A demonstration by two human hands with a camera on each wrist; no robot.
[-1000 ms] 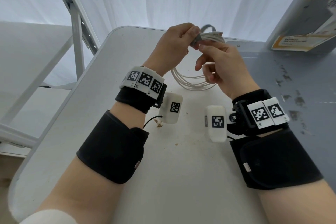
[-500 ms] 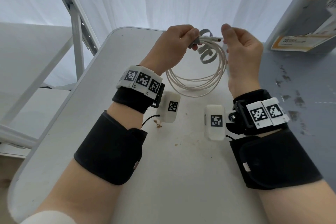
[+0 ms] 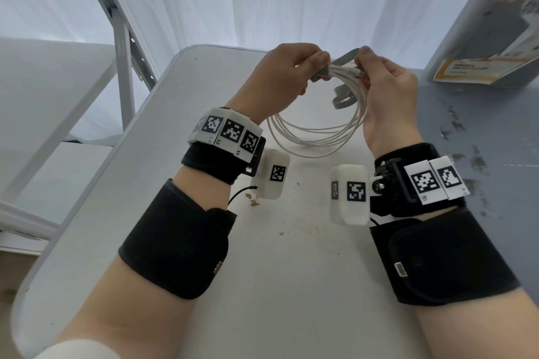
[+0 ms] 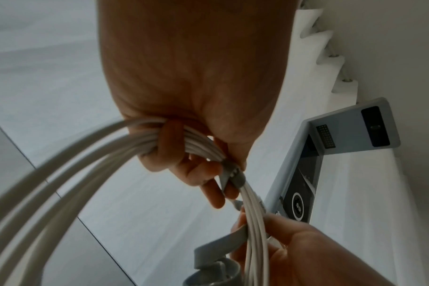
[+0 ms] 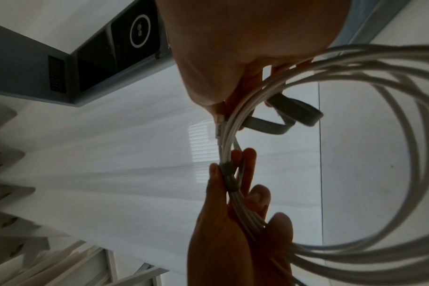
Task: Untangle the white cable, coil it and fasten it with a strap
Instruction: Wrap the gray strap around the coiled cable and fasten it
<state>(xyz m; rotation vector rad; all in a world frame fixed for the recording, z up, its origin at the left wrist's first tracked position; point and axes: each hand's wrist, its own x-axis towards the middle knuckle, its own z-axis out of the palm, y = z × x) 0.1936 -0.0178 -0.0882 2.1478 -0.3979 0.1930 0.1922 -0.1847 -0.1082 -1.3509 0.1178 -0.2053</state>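
The white cable (image 3: 315,137) hangs as a coil of several loops above the white table (image 3: 122,183). My left hand (image 3: 287,76) grips the top of the bundle, its fingers curled round the strands (image 4: 174,139). A grey strap (image 3: 344,97) is wrapped once round the bundle (image 4: 235,177) beside the left fingers, and its loose tail curls down inside the coil (image 5: 294,114). My right hand (image 3: 385,87) pinches the bundle and a white connector (image 5: 219,123) just right of the wrap.
A grey box with an orange label (image 3: 490,38) leans at the back right. A dark grey surface (image 3: 481,137) adjoins the table on the right. A white metal frame (image 3: 122,46) stands at the left, a white curtain behind. Crumbs (image 3: 253,199) lie on the table.
The right hand moved from the strap end to the right side of the bundle and now pinches it close to the left hand. The strap tail has dropped inside the coil.
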